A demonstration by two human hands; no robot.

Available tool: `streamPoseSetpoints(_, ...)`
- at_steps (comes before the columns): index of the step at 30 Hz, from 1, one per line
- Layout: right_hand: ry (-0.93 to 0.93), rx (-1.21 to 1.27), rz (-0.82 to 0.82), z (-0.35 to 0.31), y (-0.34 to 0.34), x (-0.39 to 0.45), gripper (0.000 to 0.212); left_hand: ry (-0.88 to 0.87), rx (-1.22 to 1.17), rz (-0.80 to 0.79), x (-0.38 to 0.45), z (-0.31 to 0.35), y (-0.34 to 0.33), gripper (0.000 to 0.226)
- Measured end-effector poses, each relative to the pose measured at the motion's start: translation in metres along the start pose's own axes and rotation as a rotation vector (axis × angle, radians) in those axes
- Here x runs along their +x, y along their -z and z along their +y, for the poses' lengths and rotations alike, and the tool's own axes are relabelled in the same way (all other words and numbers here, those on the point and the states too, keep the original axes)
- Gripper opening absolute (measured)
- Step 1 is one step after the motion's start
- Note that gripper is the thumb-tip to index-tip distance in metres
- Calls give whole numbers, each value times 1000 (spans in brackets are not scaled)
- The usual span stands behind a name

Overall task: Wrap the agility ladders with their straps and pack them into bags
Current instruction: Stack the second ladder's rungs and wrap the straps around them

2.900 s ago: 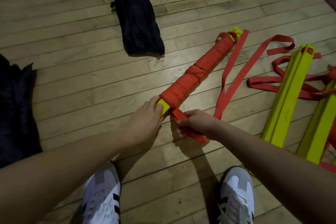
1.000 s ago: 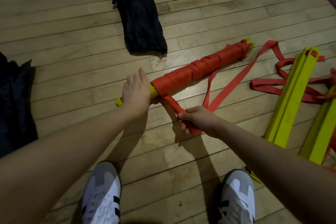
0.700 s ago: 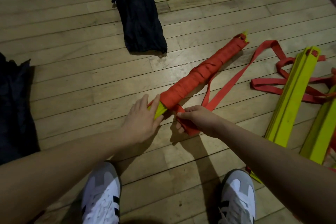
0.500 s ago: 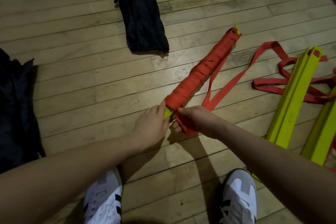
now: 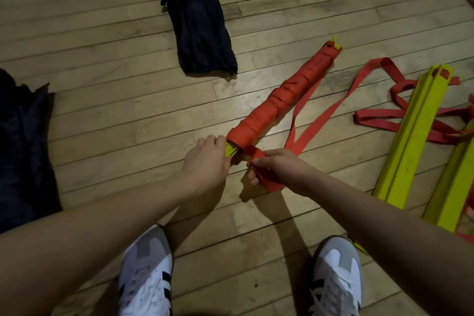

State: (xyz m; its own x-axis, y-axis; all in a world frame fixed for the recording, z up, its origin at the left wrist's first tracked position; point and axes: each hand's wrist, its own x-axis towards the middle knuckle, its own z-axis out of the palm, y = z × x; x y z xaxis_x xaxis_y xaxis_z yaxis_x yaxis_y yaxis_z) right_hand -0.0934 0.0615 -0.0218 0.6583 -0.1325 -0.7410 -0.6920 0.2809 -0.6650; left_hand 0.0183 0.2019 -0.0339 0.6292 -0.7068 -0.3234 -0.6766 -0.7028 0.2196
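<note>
Nearest the camera, two white shoes (image 5: 146,279) stand on the wooden floor (image 5: 102,115). Just beyond them the hands work close together but not touching. The left hand (image 5: 205,161) grips the near yellow end of the wrapped ladder (image 5: 279,100), fingers curled over its tip. The right hand (image 5: 277,167) pinches the loose red strap (image 5: 320,120) in a bunched fold right beside that end.

The wrapped ladder lies on the floor, slanting from the hands away to the far right, almost fully bound in red with only yellow tips showing. The rungs inside probably make it stiff and light, so holding one end should steer the whole bundle. The strap is soft, flat webbing that likely goes slack unless pulled tight; gripping it close to the bundle seems the best way to keep each turn snug.

To the right, two unwrapped ladders (image 5: 415,136) lie as yellow stacks amid tangled red straps (image 5: 384,120). Farther off, a dark bag (image 5: 197,20) lies flat, well apart from the bundle, and another dark bag (image 5: 23,141) sits at the left edge.
</note>
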Motion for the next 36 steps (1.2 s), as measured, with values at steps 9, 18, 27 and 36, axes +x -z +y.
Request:
streamPoseSetpoints(9,6,-119,104,3,-2,0,14,-178,120,-42,-16,10,-23,63)
streamPoseSetpoints(18,-81,-208,55,12,13,-3,15,-52,-69,-43,-13,13,-24,66)
streamPoseSetpoints(27,-160,-308,-49,-22,5,6,7,152,1,-17,36,-23,4,59)
streamPoseSetpoints(36,-47,-327,43,-37,-5,19,28,102,293,115,60,-32,12,78)
